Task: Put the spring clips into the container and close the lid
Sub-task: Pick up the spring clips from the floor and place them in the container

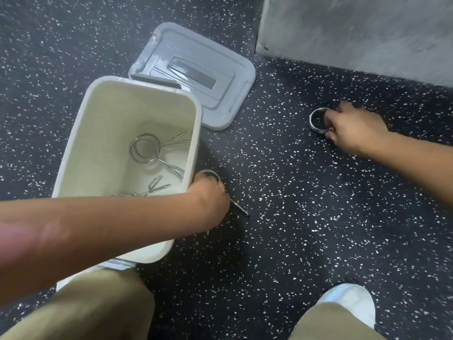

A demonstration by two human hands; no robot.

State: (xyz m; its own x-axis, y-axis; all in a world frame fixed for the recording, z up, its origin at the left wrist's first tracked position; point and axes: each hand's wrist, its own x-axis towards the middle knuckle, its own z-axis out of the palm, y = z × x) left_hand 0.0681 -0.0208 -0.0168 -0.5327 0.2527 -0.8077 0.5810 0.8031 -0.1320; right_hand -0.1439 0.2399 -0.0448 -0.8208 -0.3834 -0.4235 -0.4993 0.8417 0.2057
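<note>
A cream container [81,133] stands open on the speckled floor, with a metal spring clip [144,150] and part of another [157,186] lying inside. Its grey lid [220,94] lies flat just behind it to the right. My left hand [210,200] reaches across the container's near right corner and grips a spring clip [241,210] on the floor, its ring and one handle tip showing. Far to the right, my right hand [353,128] closes on another spring clip [317,119] that rests on the floor.
A grey concrete wall base [355,28] rises at the back right. My knees in khaki trousers [98,310] and a white shoe [350,303] fill the bottom of the view. Dark speckled floor [282,192] lies between the two hands.
</note>
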